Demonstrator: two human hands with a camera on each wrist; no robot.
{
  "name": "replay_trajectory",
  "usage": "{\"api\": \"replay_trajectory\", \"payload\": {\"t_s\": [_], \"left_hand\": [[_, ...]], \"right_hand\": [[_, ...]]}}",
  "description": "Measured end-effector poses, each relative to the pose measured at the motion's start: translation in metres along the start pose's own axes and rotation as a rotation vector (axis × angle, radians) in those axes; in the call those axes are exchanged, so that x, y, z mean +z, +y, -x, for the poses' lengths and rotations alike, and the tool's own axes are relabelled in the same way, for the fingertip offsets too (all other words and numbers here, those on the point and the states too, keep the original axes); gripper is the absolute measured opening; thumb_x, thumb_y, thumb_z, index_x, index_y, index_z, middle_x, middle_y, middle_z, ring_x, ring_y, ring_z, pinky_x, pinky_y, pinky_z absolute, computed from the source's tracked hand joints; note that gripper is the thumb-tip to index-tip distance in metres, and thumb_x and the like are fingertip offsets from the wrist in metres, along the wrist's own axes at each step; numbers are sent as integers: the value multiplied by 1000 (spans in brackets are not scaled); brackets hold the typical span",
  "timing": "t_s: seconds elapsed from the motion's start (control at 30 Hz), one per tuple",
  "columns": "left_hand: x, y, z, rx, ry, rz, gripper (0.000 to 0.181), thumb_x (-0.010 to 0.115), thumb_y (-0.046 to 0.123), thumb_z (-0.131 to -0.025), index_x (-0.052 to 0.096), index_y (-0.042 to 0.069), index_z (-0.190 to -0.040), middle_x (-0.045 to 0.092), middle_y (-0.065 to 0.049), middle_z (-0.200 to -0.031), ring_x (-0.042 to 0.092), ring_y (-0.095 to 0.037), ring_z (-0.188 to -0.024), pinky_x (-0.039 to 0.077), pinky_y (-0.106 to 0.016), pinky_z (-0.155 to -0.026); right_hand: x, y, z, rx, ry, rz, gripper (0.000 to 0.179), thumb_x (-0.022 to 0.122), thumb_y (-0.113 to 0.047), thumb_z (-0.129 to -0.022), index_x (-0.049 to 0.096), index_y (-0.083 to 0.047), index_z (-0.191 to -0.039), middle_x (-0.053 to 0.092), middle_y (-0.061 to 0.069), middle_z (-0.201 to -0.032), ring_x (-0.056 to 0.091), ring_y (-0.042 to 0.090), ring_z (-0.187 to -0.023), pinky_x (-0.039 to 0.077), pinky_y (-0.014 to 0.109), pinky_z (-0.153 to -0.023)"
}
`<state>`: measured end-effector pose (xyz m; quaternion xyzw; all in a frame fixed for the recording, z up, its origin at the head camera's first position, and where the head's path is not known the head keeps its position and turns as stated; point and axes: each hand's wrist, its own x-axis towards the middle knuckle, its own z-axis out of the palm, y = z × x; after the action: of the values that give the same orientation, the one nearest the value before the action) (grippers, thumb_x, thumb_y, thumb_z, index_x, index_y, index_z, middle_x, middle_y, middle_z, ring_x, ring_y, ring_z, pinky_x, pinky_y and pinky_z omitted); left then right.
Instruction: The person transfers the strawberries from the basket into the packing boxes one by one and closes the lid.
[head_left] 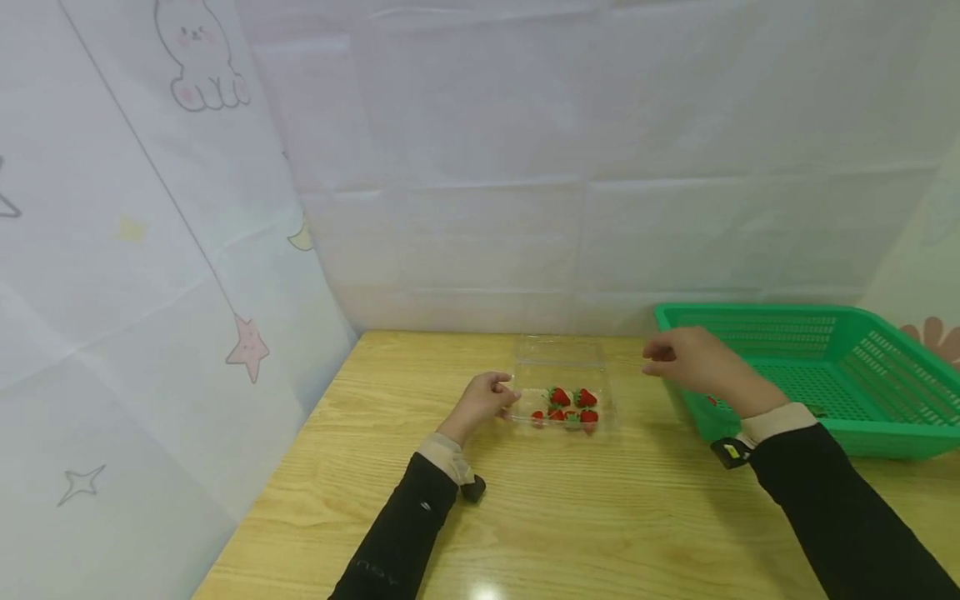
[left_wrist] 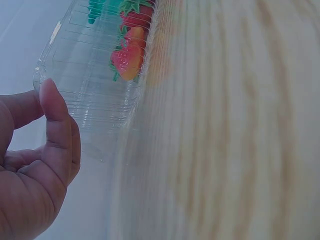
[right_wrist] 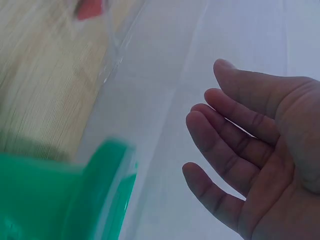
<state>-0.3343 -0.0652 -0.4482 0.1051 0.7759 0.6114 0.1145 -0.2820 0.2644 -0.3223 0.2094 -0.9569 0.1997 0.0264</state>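
A clear plastic clamshell box (head_left: 609,408) stands on the table with its lid (head_left: 558,352) folded back toward the wall. Several red strawberries (head_left: 558,397) with green leaves lie inside it. My left hand (head_left: 486,397) pinches the box's left rim between thumb and finger; the left wrist view shows the fingertips (left_wrist: 50,92) right at the rim corner. Above the left edge of a green plastic basket (head_left: 862,429), my right hand (head_left: 697,360) hangs in the air. Its fingers (right_wrist: 220,150) are loosely bent and apart, with nothing between them.
The green basket stands at the right of the wooden table (head_left: 570,517). Bits of red and green show low in it, partly hidden by my right forearm. A pale printed cloth (head_left: 480,233) hangs behind the table and along its left side.
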Motion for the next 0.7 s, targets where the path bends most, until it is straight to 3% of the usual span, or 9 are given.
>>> {"api": "replay_trajectory", "payload": {"t_s": [0.33,0.53,0.7], "left_hand": [[-2,2,3,5,3,-14,50,64,8,-96,45,-6,-140,60,-12,-93,63,-21,-75,59,-38,-70],[-2,2,4,8,-1,0,50,63,7,-96,44,-7,-140,59,-12,-93,63,-27,-79,59,-38,-69],[0,2,4,4,-1,-3,50,63,7,-96,44,-7,-140,60,-12,-93,64,-31,-80,59,-37,-68]], "right_hand": [[-14,43,37,134,7,34,41,66,-22,-94,62,11,-117,63,26,-108,59,42,-96,51,50,-72],[-12,64,49,200,-45,30,43,66,-21,-93,60,16,-114,61,32,-107,61,40,-86,52,43,-60],[-7,82,52,227,-100,15,42,67,-21,-92,62,18,-108,62,32,-101,60,46,-88,53,51,-66]]}}
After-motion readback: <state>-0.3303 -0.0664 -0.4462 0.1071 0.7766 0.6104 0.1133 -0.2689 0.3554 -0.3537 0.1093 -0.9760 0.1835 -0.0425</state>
